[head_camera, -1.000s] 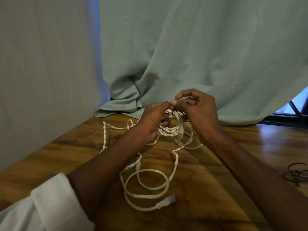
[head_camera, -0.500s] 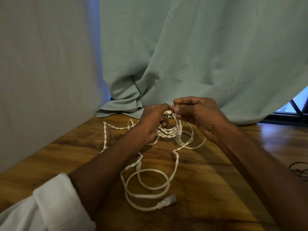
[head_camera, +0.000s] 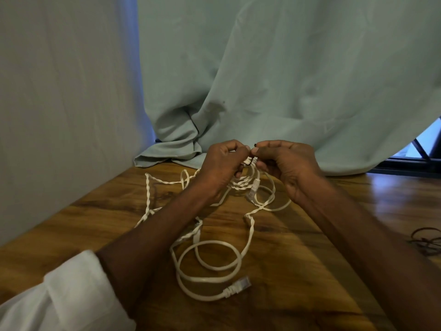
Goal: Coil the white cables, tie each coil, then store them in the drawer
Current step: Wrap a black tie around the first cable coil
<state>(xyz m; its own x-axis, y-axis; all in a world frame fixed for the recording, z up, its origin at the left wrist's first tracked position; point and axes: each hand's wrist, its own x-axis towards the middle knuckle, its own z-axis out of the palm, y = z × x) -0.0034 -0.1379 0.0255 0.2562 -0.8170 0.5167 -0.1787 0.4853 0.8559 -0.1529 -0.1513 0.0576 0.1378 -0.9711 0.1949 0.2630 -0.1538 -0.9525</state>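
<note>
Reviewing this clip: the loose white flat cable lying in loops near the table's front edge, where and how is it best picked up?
Probably at the white flat cable's overlapping loops, pinched from above where several strands cross, so one grip gathers them. The clear plug end lies free toward the front and would only trail. Both the left hand and right hand are busy at the small dark tie on the bundle.

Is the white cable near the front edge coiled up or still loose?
Loose: the white cable sprawls in open loops on the table, connector free, no tie round it.
</note>
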